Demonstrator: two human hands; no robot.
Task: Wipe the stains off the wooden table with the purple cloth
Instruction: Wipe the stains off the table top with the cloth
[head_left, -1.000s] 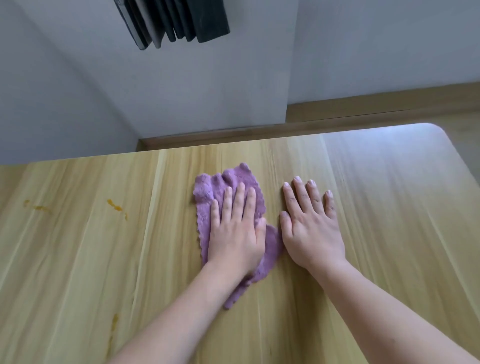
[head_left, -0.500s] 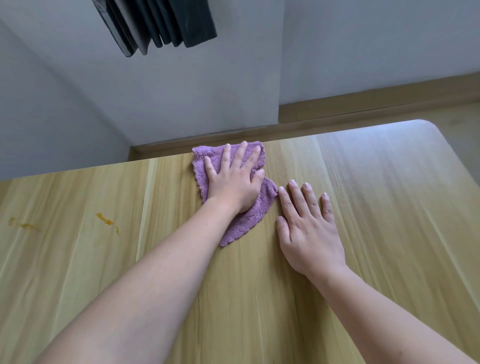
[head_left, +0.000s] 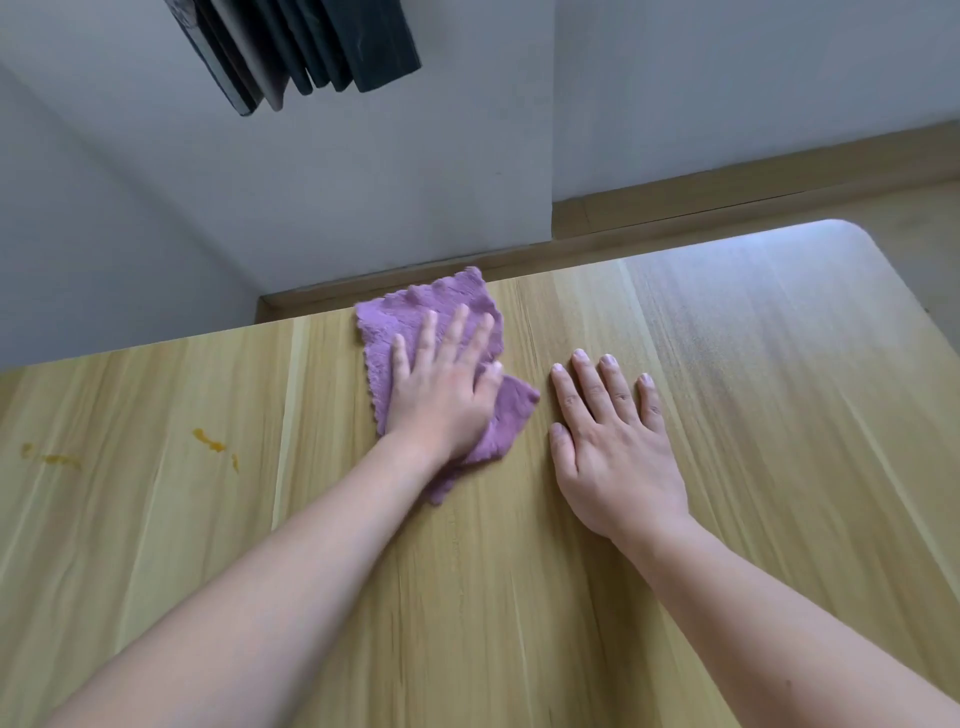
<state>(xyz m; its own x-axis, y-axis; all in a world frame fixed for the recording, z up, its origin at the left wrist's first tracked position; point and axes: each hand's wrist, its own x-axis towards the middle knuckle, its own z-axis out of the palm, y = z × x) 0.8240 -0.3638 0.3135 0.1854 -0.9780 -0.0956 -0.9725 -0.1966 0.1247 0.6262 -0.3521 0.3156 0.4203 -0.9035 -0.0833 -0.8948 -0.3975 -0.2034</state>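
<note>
middle of purple cloth (head_left: 415, 322) hidden under left hand (head_left: 441, 395), dark panels (head_left: 311, 47) cut off at top edge

One purple cloth (head_left: 431, 317), two hands, one wooden table (head_left: 753, 415), three orange stains.

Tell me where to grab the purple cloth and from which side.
Take the purple cloth by its free right corner, coming from the right over bare table. That flap lies flat and uncovered between the left hand, pressing the middle, and the right hand; the far edge sits at the table's rim.
</note>
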